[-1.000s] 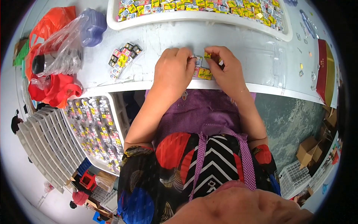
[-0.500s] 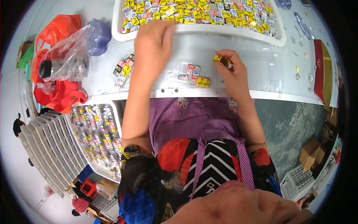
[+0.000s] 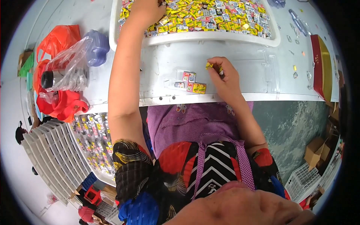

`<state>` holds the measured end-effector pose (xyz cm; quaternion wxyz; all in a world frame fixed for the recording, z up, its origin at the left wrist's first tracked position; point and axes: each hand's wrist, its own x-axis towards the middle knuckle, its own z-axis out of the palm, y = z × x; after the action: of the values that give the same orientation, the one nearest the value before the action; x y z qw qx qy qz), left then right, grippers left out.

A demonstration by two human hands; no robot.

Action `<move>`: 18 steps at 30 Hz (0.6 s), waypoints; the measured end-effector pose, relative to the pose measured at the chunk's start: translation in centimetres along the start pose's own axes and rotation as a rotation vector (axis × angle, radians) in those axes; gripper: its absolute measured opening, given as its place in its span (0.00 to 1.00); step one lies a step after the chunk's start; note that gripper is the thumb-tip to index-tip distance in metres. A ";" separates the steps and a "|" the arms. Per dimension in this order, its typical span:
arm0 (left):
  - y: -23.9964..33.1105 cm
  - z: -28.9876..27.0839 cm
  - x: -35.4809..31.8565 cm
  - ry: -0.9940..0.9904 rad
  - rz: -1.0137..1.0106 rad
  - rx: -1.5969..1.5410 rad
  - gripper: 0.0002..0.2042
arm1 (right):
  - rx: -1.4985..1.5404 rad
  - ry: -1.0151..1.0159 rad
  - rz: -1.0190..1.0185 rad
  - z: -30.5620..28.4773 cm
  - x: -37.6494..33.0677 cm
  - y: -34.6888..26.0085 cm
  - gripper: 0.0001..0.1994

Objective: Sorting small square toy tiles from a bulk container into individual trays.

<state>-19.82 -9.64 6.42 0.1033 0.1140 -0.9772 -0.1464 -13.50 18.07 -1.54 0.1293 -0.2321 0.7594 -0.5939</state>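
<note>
My left hand (image 3: 147, 8) reaches far forward into a white tray (image 3: 210, 38) heaped with several small yellow and red packets; its fingers sit among them and are cut off by the frame's top edge. My right hand (image 3: 221, 73) rests on the white table, pinching a small yellow packet (image 3: 208, 65) between its fingertips. Just left of it lies a clear plastic blister holder (image 3: 189, 81) with a few coloured packets in its pockets.
A clear bag with a dark bottle (image 3: 63, 75), red and orange bags (image 3: 56, 41) and a lilac container (image 3: 96, 45) sit at the left. A second tray of packets (image 3: 93, 140) stands below the table's left. A red and gold box (image 3: 321, 65) lies at the right.
My left hand left the holder near my right hand and stretched forward into the tray of packets. My right hand stayed by the holder with a yellow packet.
</note>
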 end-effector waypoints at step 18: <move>9.9 3.8 1.5 -0.156 0.341 0.016 0.12 | 0.016 0.025 -0.022 0.3 0.1 0.2 0.09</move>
<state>-24.04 0.17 6.18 0.0495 -0.0641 -0.9885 -0.1274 -13.51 17.80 -1.85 0.1151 -0.2318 0.7538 -0.6040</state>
